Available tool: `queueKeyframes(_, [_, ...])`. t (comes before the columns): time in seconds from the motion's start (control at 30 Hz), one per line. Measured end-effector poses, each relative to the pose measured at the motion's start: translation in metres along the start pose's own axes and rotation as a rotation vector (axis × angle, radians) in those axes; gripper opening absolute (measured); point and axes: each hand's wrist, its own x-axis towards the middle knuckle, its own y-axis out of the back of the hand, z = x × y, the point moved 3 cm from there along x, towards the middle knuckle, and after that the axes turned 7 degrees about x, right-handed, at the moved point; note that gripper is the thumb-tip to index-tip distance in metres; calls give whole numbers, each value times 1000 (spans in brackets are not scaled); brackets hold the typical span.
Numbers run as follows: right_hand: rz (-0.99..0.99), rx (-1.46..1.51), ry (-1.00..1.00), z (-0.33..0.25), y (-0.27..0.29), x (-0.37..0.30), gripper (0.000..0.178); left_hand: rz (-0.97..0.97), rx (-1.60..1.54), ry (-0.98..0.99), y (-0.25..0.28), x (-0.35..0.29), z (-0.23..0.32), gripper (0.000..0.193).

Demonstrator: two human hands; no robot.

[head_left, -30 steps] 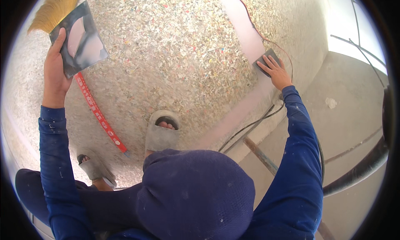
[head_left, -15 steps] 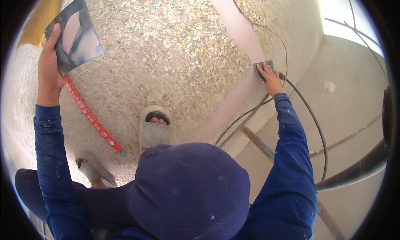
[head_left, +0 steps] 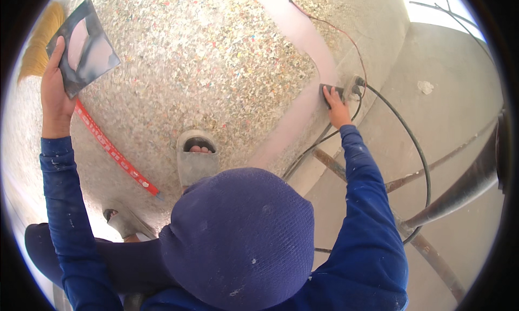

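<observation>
My left hand (head_left: 57, 103) grips a dark, flat square board (head_left: 102, 35) by its lower edge, thumb on top. Pale pinkish paste (head_left: 77, 43) lies on that board. On the right, my right hand (head_left: 339, 111) holds a small dark flat spreader (head_left: 324, 98), fingers stretched over its face. The spreader rests on or just over a smooth pinkish band (head_left: 289, 127) on the speckled surface (head_left: 216, 68). Its working edge is too small to make out.
A socket block (head_left: 352, 87) with black plugs sits just right of my right hand. A black cable (head_left: 403, 124) and thin reddish cord (head_left: 354, 41) run nearby. Metal pipes (head_left: 470, 197) stand at right. A red strip (head_left: 116, 155) and yellow broom bristles (head_left: 40, 46) lie left; my sandalled foot (head_left: 199, 154) is central.
My right hand and the spreader have shifted slightly left, uncovering the socket block. The whole view has shifted a little; my left hand still holds the board.
</observation>
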Motion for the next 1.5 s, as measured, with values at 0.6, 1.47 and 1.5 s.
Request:
queueKeyframes(0.6, [102, -463, 455, -92, 130, 113, 90, 87, -27, -54, 22, -11, -3, 40])
queueKeyframes(1.47, [-57, 42, 50, -47, 9, -15, 97, -24, -120, 17, 17, 4, -15, 39])
queueKeyframes(1.5, [-59, 59, 35, -54, 4, -24, 97, 44, -128, 23, 19, 4, -15, 39])
